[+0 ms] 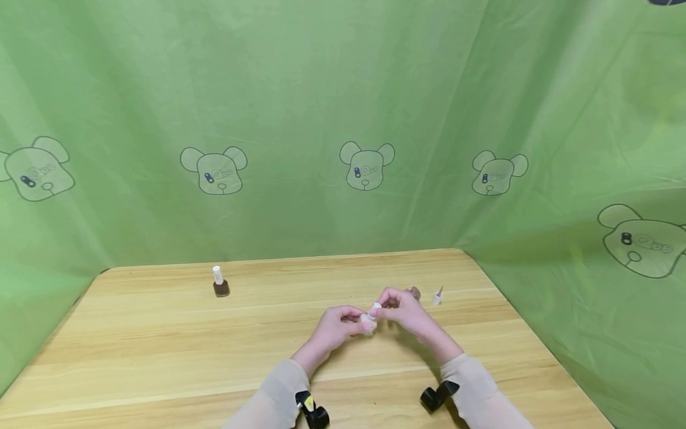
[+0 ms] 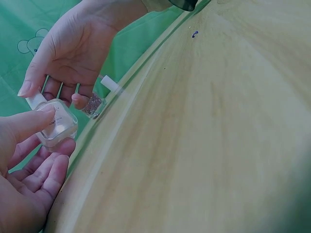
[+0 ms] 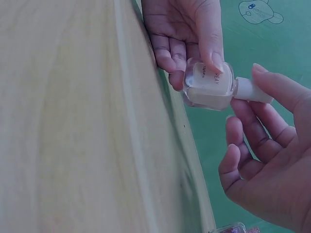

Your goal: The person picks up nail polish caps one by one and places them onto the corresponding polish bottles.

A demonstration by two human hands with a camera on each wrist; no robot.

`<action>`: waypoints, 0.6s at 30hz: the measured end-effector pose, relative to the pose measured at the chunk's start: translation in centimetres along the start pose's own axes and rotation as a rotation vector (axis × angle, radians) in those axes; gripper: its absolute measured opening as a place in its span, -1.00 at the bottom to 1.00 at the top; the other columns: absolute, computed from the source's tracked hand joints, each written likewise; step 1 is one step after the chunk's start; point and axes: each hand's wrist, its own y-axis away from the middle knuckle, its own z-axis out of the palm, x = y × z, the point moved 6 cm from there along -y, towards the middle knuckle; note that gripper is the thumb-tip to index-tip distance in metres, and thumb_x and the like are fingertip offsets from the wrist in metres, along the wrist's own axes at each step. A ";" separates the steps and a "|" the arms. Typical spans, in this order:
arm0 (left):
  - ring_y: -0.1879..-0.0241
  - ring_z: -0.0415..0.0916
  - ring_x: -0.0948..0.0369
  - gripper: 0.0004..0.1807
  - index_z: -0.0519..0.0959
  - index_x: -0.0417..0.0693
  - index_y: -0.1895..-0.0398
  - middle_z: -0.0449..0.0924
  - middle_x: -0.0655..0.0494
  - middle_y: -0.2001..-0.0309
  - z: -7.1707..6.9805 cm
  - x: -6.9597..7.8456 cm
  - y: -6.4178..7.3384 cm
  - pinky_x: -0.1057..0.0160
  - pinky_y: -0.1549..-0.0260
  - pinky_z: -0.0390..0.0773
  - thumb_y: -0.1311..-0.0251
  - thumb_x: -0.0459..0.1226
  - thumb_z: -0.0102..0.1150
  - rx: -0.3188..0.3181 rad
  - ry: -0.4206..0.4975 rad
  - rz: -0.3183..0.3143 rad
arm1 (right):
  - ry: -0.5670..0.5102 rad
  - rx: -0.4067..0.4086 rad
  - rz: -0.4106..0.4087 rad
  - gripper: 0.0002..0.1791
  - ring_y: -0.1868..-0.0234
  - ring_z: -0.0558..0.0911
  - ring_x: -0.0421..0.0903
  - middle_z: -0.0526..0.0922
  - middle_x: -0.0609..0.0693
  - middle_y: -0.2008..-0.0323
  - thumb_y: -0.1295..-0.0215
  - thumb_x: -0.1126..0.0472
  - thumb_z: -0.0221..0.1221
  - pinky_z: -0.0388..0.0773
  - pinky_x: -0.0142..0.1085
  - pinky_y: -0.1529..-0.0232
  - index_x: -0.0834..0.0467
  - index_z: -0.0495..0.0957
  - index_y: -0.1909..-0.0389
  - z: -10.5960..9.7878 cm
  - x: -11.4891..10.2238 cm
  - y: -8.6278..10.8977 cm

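Note:
A pale nail polish bottle (image 3: 209,90) with a printed label is held between both hands above the table. My left hand (image 1: 334,328) grips its glass body, the thumb lying across the label. Its white cap (image 3: 252,91) is pinched between the thumb and fingers of my right hand (image 1: 404,310), and the cap sits at the bottle's neck. Just beyond the right hand stands a glittery pinkish bottle (image 2: 93,106), partly hidden in the head view. Beside that, a separate white cap with its brush (image 1: 438,296) stands brush upward.
A dark brown nail polish bottle (image 1: 221,288) with a white cap stands upright at the back left of the wooden table (image 1: 161,345). A green curtain (image 1: 300,119) with bear-face prints hangs behind and along both sides of it.

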 end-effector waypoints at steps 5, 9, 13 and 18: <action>0.35 0.56 0.30 -0.67 0.64 -0.26 0.11 0.70 -0.08 0.21 -0.1 0.1 0.0 0.20 0.21 0.69 -0.02 -0.36 0.42 0.005 0.005 -0.005 | 0.002 -0.041 -0.008 -0.58 0.12 0.57 -0.13 0.65 0.08 0.16 -0.16 0.18 0.33 0.48 -0.29 0.04 0.31 0.52 0.03 0.1 0.1 0.0; 0.35 0.54 0.30 -0.67 0.64 -0.27 0.12 0.69 -0.07 0.22 -0.1 0.0 0.0 0.20 0.23 0.69 -0.02 -0.35 0.42 0.011 0.008 -0.007 | -0.015 -0.071 -0.016 -0.53 -0.02 0.56 -0.14 0.64 0.15 -0.05 -0.21 0.15 0.31 0.41 -0.24 -0.08 0.24 0.52 -0.11 0.0 0.2 0.0; 0.35 0.53 0.29 -0.67 0.63 -0.27 0.10 0.69 -0.07 0.21 -0.1 -0.1 -0.1 0.18 0.23 0.69 -0.03 -0.35 0.41 0.015 0.002 -0.015 | -0.043 -0.098 -0.016 -0.51 -0.09 0.56 -0.14 0.62 0.15 -0.13 -0.22 0.13 0.30 0.36 -0.19 -0.14 0.21 0.52 -0.15 -0.1 0.1 0.1; 0.35 0.51 0.29 -0.68 0.61 -0.31 0.09 0.68 -0.11 0.20 -0.1 -0.3 -0.2 0.15 0.23 0.69 -0.05 -0.40 0.38 0.022 -0.024 -0.015 | -0.066 -0.122 -0.019 -0.51 -0.09 0.61 -0.20 0.64 0.12 -0.12 -0.22 0.14 0.29 0.37 -0.19 -0.16 0.23 0.53 -0.15 -0.1 0.1 0.2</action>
